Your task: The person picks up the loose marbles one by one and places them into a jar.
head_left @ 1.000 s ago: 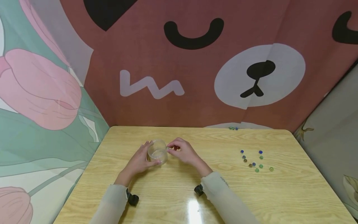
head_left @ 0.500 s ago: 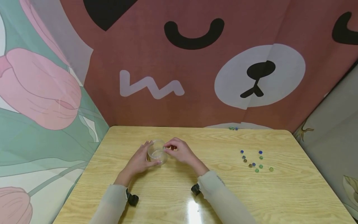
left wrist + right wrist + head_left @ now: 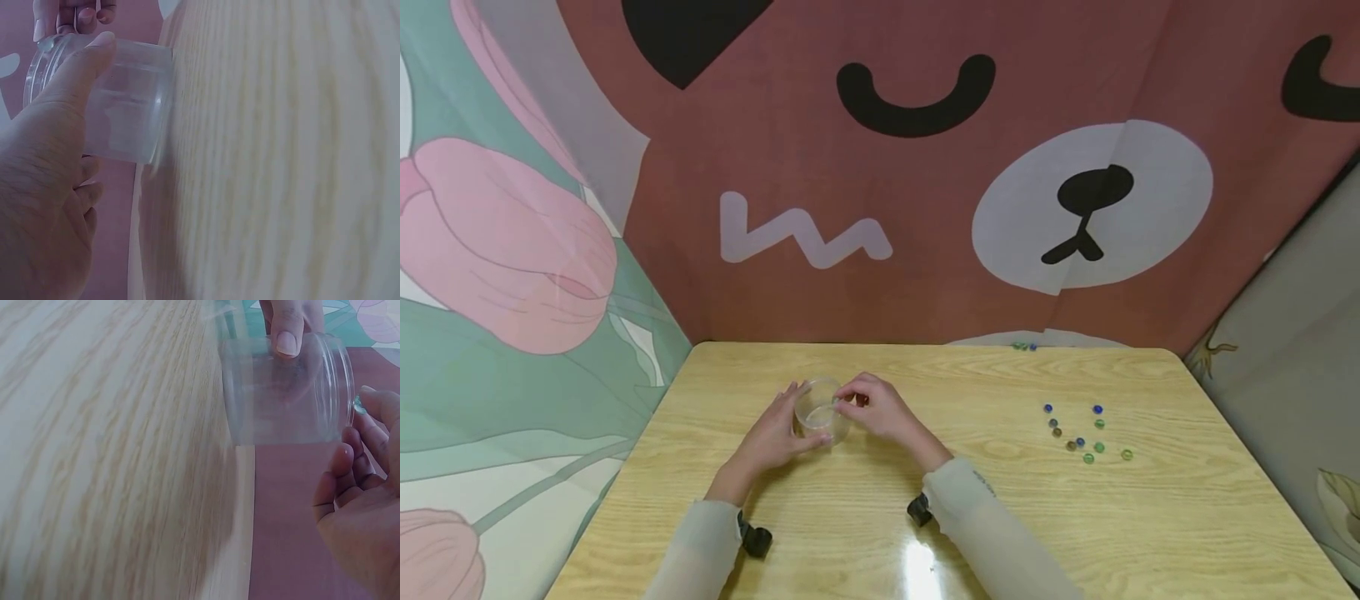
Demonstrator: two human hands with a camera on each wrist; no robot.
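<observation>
A clear plastic jar (image 3: 817, 423) stands upright on the wooden table (image 3: 850, 533), its mouth uncovered. My left hand (image 3: 772, 439) grips it from the left, thumb along the near side and fingers behind. Thumb and index finger of my right hand (image 3: 883, 411) pinch a pale green glass marble (image 3: 359, 405) right at the jar's rim. That hand's other fingers are curled beside the jar wall in the right wrist view. Through the jar's wall (image 3: 131, 103) in the left wrist view, no marbles show inside.
Several blue, green and brown marbles lie scattered on the right of the table, among them a blue marble (image 3: 1097, 409) and a green marble (image 3: 1127, 455). A few more marbles (image 3: 1024, 346) sit at the back edge, against a printed cloth (image 3: 925, 292).
My right hand has moved left with the marble, from beside the jar to over its rim. The left hand keeps its grip, and the jar stays in place.
</observation>
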